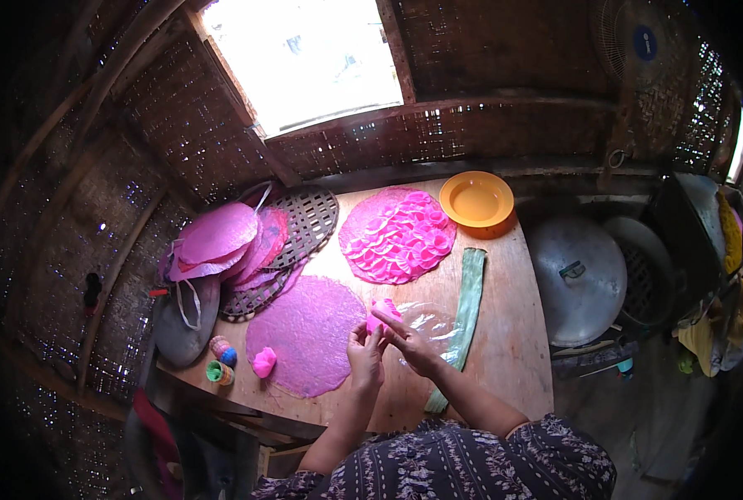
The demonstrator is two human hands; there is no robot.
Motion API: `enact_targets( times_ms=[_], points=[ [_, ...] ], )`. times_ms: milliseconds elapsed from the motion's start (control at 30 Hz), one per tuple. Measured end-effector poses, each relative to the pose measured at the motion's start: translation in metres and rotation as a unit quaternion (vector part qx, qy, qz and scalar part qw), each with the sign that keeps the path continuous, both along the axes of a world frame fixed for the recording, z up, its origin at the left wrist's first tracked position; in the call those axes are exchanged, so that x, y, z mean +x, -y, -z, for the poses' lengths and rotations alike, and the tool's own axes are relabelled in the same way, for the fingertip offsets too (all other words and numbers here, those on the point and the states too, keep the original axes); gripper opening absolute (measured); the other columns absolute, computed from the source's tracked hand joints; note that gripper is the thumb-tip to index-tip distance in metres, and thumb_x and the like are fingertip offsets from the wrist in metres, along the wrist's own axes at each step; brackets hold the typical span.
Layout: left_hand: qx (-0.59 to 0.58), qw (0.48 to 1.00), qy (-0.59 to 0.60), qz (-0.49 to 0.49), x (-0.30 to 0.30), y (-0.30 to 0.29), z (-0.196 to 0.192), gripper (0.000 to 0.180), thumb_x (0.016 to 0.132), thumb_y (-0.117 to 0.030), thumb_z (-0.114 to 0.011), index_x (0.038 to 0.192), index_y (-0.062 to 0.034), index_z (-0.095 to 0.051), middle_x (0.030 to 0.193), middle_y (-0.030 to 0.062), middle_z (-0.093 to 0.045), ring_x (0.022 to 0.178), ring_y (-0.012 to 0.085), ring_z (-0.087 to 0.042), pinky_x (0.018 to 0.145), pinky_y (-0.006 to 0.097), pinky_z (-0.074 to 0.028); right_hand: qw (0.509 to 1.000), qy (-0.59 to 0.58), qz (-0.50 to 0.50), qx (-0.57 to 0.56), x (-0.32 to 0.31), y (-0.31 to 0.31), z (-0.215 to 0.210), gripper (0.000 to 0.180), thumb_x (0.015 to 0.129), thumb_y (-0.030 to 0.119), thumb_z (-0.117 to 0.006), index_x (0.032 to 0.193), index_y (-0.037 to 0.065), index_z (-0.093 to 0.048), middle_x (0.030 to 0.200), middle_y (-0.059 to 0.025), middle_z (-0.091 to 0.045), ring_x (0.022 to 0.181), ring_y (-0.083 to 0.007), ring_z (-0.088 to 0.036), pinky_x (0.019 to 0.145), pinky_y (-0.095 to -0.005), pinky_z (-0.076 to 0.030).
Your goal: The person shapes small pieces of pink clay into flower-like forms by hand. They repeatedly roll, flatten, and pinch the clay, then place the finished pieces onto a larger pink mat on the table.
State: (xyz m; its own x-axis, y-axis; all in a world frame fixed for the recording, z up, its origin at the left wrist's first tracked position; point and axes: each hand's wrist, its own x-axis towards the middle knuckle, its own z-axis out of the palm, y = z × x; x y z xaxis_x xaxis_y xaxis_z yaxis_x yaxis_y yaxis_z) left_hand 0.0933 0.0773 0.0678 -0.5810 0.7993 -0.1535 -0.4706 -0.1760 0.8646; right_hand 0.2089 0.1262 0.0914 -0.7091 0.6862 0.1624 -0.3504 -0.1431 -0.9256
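Note:
Between both hands, above the wooden table, is a soft-looking bright pink piece (386,310), its material too small to tell. My left hand (366,353) pinches it from below. My right hand (415,350) closes on its right side, with fingers angled up across it. Under and beside the right hand lies a clear plastic sheet (431,318). Left of my hands a thin round pink sheet (305,333) lies flat, with a small pink lump (264,362) at its lower left edge. Farther back, many curled pink pieces (405,240) cover another pink round.
An orange plate (476,200) stands at the table's far right corner. A long green leaf strip (470,292) lies right of my hands. Pink discs (217,233) pile on woven trays (305,212) at left, near two small striped cups (220,373). A lidded metal pot (575,279) stands beyond the right edge.

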Motion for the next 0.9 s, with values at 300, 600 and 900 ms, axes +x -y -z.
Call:
enact_targets(
  times_ms=[300,600,900],
  points=[
    [0.015,1.0,0.003,0.011,0.021,0.008,-0.011,0.036,0.088,-0.006,-0.068,0.115,-0.0032,-0.044,0.109,0.0072,-0.054,0.098,0.0184,-0.06,0.086,0.036,-0.056,0.997,-0.025,0.064,-0.017,0.003,-0.004,0.001,0.043,0.101,0.025,-0.048,0.138,0.002,-0.047,0.138,-0.01,-0.052,0.126,-0.0146,-0.046,0.106,-0.0289,-0.034],
    [0.005,0.998,0.004,0.058,0.023,0.012,-0.001,0.036,0.088,-0.007,-0.068,0.117,-0.0049,-0.047,0.11,0.0049,-0.055,0.094,0.0148,-0.06,0.08,0.029,-0.054,0.989,-0.061,0.115,-0.066,0.006,-0.008,0.008,0.04,0.104,0.021,-0.04,0.133,-0.004,-0.051,0.135,-0.0121,-0.054,0.127,-0.0162,-0.047,0.108,-0.0294,-0.034],
    [-0.139,0.927,-0.196,0.288,-0.043,0.038,-0.006,0.052,0.09,-0.023,-0.068,0.133,-0.0024,-0.049,0.121,0.0117,-0.059,0.106,0.0162,-0.058,0.088,0.028,-0.049,0.997,0.049,-0.008,0.062,0.039,-0.044,-0.004,0.054,0.102,0.042,-0.037,0.131,-0.002,-0.054,0.124,-0.0113,-0.062,0.114,-0.0223,-0.057,0.104,-0.0371,-0.038]
  ],
)
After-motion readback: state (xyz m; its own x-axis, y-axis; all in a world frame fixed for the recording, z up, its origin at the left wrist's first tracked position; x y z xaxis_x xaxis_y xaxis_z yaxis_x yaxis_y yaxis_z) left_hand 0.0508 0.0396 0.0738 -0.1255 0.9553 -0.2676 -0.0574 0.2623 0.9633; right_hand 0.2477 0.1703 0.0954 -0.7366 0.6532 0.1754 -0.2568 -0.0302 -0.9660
